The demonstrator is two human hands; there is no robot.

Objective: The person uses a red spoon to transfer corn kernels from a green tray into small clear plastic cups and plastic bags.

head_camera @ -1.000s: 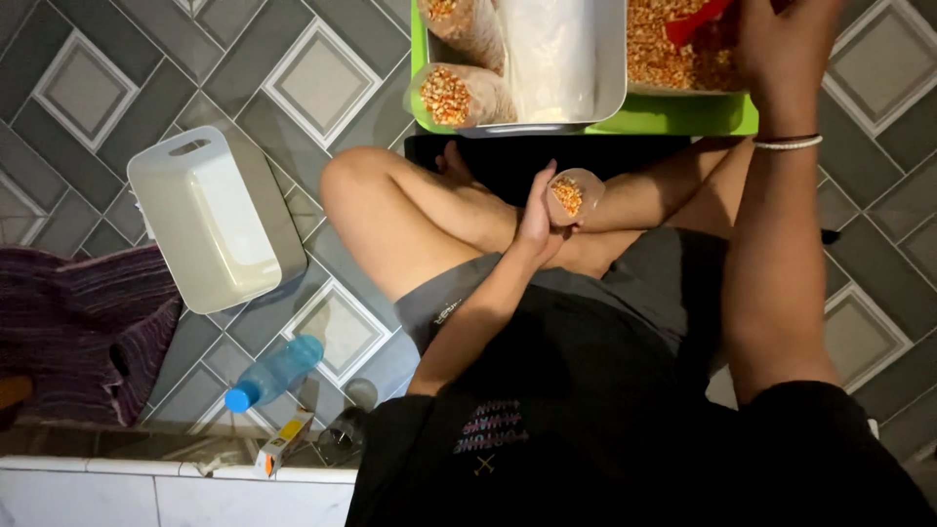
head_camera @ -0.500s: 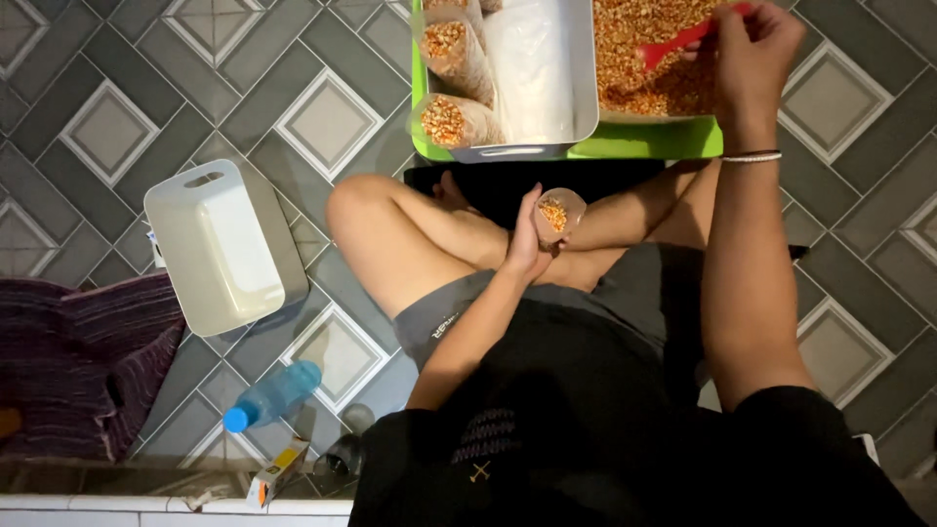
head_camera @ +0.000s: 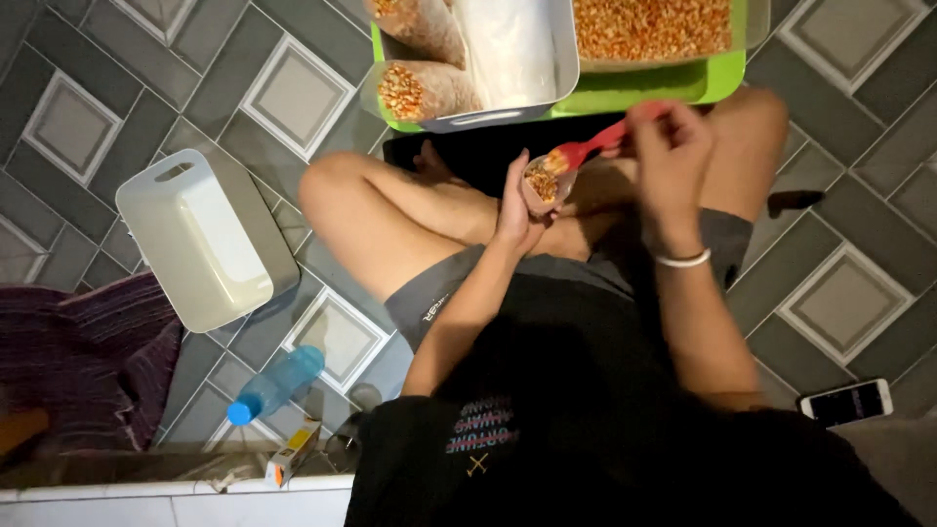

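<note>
Moved since earlier frame: right hand [head_camera: 672, 156] has come away from the corn tray [head_camera: 652, 27] and now sits over the lap, closed around a red spoon [head_camera: 586, 149]. Spoon bowl: at the mouth of a small bag of corn kernels [head_camera: 542, 183]. Left hand [head_camera: 515, 200]: curled around that bag, above the crossed legs. Green tray [head_camera: 639, 93]: on the floor ahead, carrying filled bags [head_camera: 420, 90]. White bin [head_camera: 200, 239], blue bottle [head_camera: 275, 385], phone [head_camera: 845, 401]: on the tiled floor.

The tub [head_camera: 200, 244] lies on the floor [head_camera: 117, 88], left of the legs. The bottle [head_camera: 275, 384] lies nearer than it. The tray [head_camera: 625, 93] sits ahead of the knees.
</note>
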